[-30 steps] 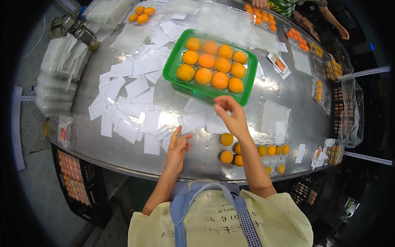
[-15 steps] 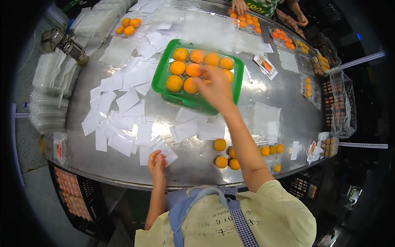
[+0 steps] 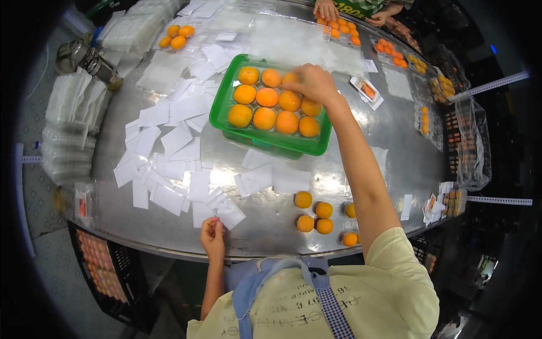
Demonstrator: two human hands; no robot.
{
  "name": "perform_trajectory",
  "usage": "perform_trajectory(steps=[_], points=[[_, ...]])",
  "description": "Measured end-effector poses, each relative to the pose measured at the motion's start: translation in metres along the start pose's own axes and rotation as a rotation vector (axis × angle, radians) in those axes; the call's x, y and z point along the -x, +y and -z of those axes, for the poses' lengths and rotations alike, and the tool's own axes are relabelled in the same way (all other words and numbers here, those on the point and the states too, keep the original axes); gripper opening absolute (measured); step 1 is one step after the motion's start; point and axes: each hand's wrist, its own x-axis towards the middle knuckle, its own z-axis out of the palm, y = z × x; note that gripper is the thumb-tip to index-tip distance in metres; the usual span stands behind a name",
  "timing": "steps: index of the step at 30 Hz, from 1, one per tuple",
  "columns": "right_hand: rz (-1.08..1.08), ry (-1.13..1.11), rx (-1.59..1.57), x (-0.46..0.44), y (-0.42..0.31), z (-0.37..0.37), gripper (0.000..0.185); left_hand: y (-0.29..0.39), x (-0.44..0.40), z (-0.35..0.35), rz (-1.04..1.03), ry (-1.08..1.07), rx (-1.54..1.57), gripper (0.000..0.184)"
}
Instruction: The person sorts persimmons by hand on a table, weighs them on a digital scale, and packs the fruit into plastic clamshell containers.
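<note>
My right hand (image 3: 311, 83) is curled over the back right corner of a green basket (image 3: 219, 110), its fingers against a round orange fruit (image 3: 290, 78). The palm hides the corner fruit. Rows of similar fruits (image 3: 267, 97) sit in a clear plastic tray inside the basket. Close to the table's front edge, my left hand (image 3: 213, 238) has its fingers curled together beside a white card (image 3: 230, 214). Whether anything is pinched in them cannot be made out.
White cards (image 3: 169, 164) lie scattered on the metal table (image 3: 259, 226). Loose fruits (image 3: 324, 210) sit at the front, partly behind my right forearm. Stacked clear trays (image 3: 73, 124) stand at left. Across the table are a co-worker's hands (image 3: 326, 9) and filled trays (image 3: 389, 51).
My right hand has moved right and back, from above the basket's middle to its back right corner, uncovering fruits there. My left hand has drawn slightly toward me, its fingers more curled.
</note>
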Motion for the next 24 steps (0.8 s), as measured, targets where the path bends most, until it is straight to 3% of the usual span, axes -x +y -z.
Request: perform_trajectory(steps=[4, 7, 13, 14, 19, 21, 24], points=[[0.01, -0.035, 0.046, 0.002, -0.009, 0.009, 0.043, 0.0, 0.003, -0.002, 0.039, -0.026, 0.026, 0.011], [-0.028, 0.117, -0.238, 0.008, 0.002, 0.002, 0.042, -0.001, 0.001, -0.002, 0.032, -0.038, 0.022, 0.011], [-0.087, 0.121, -1.681, 0.068, 0.014, 0.03, 0.045, 0.001, -0.002, 0.0, 0.033, -0.028, 0.023, 0.011], [-0.066, 0.146, -1.781, 0.089, 0.014, 0.029, 0.044, 0.002, -0.002, -0.001, 0.025, -0.036, 0.023, 0.011], [-0.306, 0.098, -1.742, 0.209, 0.026, -0.002, 0.028, 0.002, 0.003, -0.005, 0.011, -0.132, 0.033, 0.015], [-0.532, 0.103, -1.718, 0.257, 0.032, -0.018, 0.031, 0.002, 0.007, -0.006, 0.012, -0.161, 0.012, 0.015], [-0.716, 0.084, -1.433, 0.325, 0.044, -0.044, 0.035, 0.008, 0.015, -0.016, 0.02, -0.195, -0.071, 0.014]])
